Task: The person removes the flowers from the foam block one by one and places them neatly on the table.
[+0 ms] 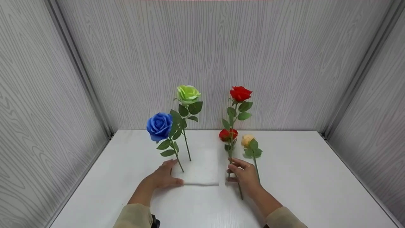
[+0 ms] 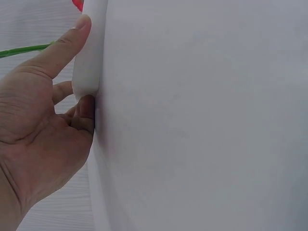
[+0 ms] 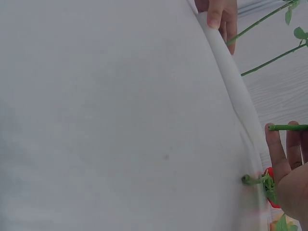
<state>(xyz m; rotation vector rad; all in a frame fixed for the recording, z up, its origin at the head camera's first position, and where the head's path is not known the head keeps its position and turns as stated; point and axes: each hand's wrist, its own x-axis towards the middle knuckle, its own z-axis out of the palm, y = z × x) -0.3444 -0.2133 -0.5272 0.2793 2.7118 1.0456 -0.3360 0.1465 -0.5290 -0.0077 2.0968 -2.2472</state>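
Left hand (image 1: 164, 178) braces the near-left corner of the white foam block (image 1: 200, 172), thumb along its front edge and fingers curled round the side, so it grips the block. The block sits mid-table on the white tabletop (image 1: 300, 177), with the blue rose (image 1: 159, 126) and the green rose (image 1: 188, 94) standing upright in it. Right hand (image 1: 243, 175) pinches the green stem of the tall red rose (image 1: 240, 93) low down, just beside the block's right edge; a smaller red rose (image 1: 228, 134) and a peach rose (image 1: 247, 140) stand close by, though whether the same fingers hold them is hard to tell. The foam looks light and easily dented, so a flat hold on its sides suits it. The stems seem thin and springy; best pinched low, near the base.
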